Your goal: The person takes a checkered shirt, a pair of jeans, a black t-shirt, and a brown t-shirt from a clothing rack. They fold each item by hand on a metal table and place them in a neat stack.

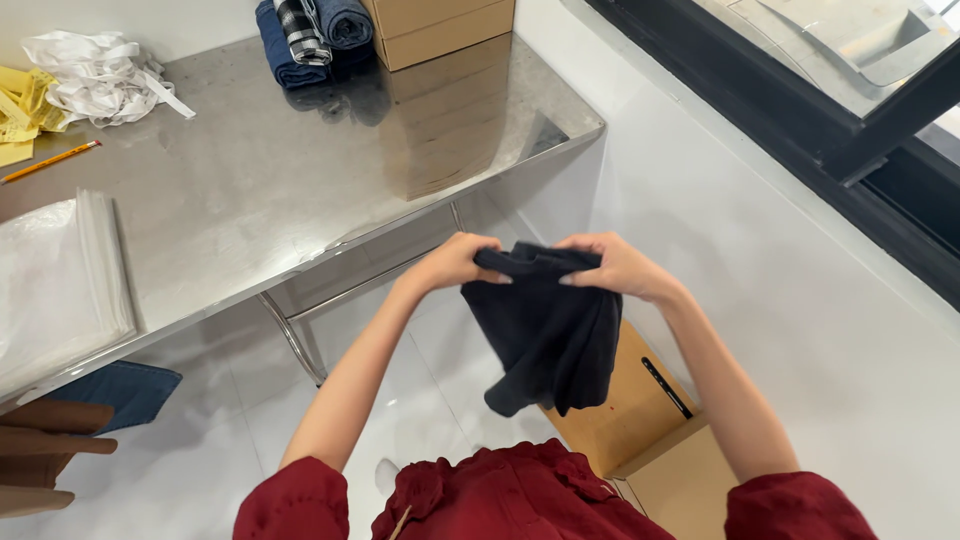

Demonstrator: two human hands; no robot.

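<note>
Black cloth hanging in mid-air off the tabletop's near right corner, above the white floor and an open cardboard box. Left hand pinching the cloth's top edge, fingers clamped together on the fabric, forearm rising from the red sleeve with elbow bent. Right hand gripping the same bunched edge just beside the left, fingers curled shut over it, wrist angled inward, forearm sloping down to the right. Both hands holding level, close together, well apart from the steel tabletop.

Lying along the tabletop's left edge: clear plastic bags, a pencil, white crumpled strips. Sitting at its far edge: rolled dark-blue garments beside a cardboard carton. Bare metal stretching across the middle. White wall closing in on the right.
</note>
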